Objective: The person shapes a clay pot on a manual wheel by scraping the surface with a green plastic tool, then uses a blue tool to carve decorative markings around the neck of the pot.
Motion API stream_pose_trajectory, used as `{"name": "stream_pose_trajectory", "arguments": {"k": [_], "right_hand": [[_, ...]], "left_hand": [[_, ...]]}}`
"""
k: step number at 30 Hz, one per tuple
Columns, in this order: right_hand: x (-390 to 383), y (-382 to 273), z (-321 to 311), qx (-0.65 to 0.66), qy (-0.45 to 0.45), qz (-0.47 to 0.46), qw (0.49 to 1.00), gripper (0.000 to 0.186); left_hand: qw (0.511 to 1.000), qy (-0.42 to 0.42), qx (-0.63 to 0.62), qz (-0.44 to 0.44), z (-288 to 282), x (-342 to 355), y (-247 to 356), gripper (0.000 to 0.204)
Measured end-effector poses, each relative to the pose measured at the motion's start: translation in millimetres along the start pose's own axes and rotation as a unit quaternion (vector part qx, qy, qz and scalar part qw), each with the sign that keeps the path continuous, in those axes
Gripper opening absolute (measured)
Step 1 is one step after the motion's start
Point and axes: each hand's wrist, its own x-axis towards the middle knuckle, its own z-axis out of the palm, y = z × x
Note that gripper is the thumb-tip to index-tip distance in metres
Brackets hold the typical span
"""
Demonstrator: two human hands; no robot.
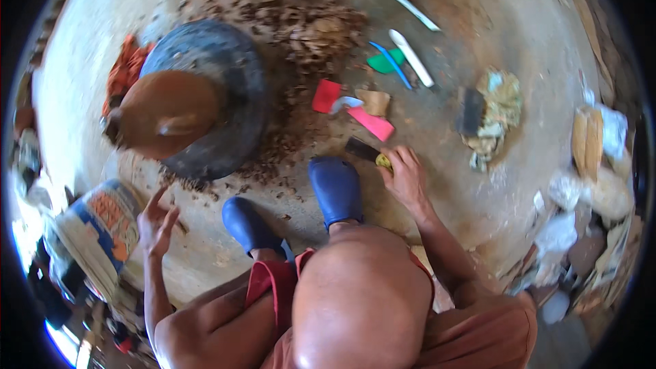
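Observation:
My right hand (408,179) is closed around the yellow-wrapped end of a short tool with a flat dark blade (361,149), just above the floor. The blade points left, toward my blue shoe (335,190). Its exact kind is not clear. Over on the left, my left hand (158,224) hangs with its fingers spread and holds nothing I can make out. Beyond it a brown clay pot (195,99) rests on a round dark wheel (242,123); the pot looks blurred. Clay shavings (321,31) lie heaped behind the wheel and scattered around it.
Red (326,96) and pink pieces (371,123), a green piece (387,61) and white strips (412,58) lie on the floor ahead. A dark block (470,112) touches a crumpled cloth (501,106). A bucket (85,208) stands left; an orange cloth (124,72) lies beside the wheel.

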Motion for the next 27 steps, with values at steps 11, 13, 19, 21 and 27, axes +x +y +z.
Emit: {"name": "stream_pose_trajectory", "arguments": {"k": [11,13,19,21,27], "right_hand": [[45,-68,-71,0.035,-0.008,-0.042,0.998,0.017],[83,-147,-89,0.177,0.018,-0.051,0.983,0.013],[181,-285,-121,0.102,0.025,-0.269,0.957,0.019],[209,-317,-111,0.103,0.01,-0.278,0.955,0.021],[245,-370,-81,0.097,0.035,-0.345,0.933,0.024]], "left_hand": [[0.89,0.086,-0.435,-0.111,89,78,10,0.084],[0.867,0.17,-0.466,-0.048,97,101,-8,0.073],[0.846,0.133,-0.517,0.007,73,135,-2,0.066],[0.855,0.117,-0.504,0.033,58,146,-7,0.065],[0.85,0.095,-0.518,0.023,37,182,5,0.066]]}}
